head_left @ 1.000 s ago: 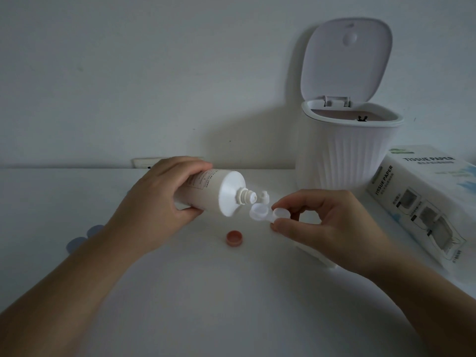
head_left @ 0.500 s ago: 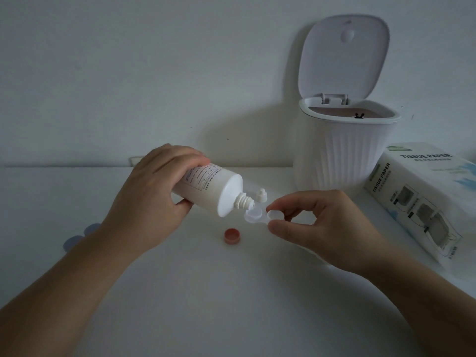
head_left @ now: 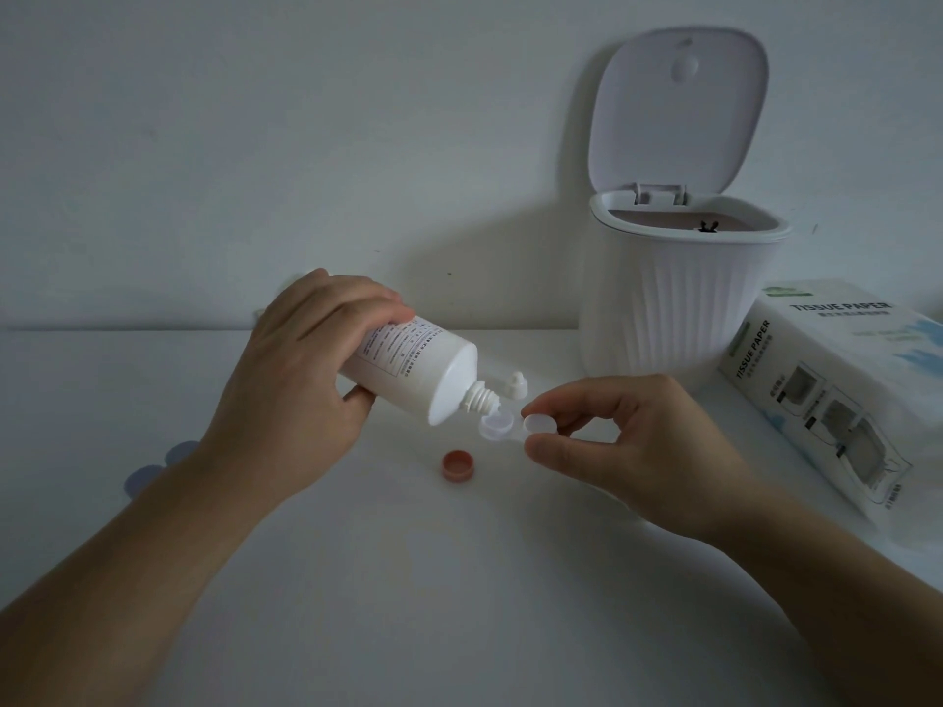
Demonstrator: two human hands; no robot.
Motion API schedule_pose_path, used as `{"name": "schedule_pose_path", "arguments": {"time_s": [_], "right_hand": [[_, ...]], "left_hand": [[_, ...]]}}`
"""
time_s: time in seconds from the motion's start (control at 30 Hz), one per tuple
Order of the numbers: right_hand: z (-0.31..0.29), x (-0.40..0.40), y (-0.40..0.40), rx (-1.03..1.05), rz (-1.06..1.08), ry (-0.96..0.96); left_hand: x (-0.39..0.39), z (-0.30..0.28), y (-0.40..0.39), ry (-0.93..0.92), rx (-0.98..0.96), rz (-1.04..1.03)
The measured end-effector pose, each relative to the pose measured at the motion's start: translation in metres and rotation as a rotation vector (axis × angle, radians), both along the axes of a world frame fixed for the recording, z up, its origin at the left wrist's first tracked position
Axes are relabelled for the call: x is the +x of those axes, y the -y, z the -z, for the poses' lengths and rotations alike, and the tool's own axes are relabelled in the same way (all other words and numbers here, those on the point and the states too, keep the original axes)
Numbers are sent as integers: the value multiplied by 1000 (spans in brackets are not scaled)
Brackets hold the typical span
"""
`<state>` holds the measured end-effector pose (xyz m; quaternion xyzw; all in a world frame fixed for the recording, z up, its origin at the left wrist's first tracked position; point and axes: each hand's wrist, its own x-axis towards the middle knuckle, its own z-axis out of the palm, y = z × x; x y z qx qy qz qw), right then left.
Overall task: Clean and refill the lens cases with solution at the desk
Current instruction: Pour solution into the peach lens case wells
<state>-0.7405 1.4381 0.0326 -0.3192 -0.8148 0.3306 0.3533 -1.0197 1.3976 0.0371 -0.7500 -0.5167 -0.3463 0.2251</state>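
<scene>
The left hand [head_left: 296,380] is gripping the white solution bottle [head_left: 408,369], tilting its nozzle over the open well of the lens case [head_left: 502,426]. The right hand [head_left: 627,441] is pinching the case's right, capped end above the desk [head_left: 408,579]. A reddish cap [head_left: 457,465] is lying just near of the case.

White solution bottle [head_left: 408,369], printed label up, tilted nozzle-down toward centre frame, uncapped; its threaded tip sits just above the open well of my clear lens case [head_left: 502,428], held level above the desk. Case's other well wears a white lid. Reddish-brown cap [head_left: 457,465] lies below, open side up.
</scene>
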Motion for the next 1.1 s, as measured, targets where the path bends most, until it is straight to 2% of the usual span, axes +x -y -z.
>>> {"name": "schedule_pose_path", "arguments": {"time_s": [1.1], "right_hand": [[2,-1,-1,16,14,-15]], "left_hand": [[1,1,-1,4,62,32]]}}
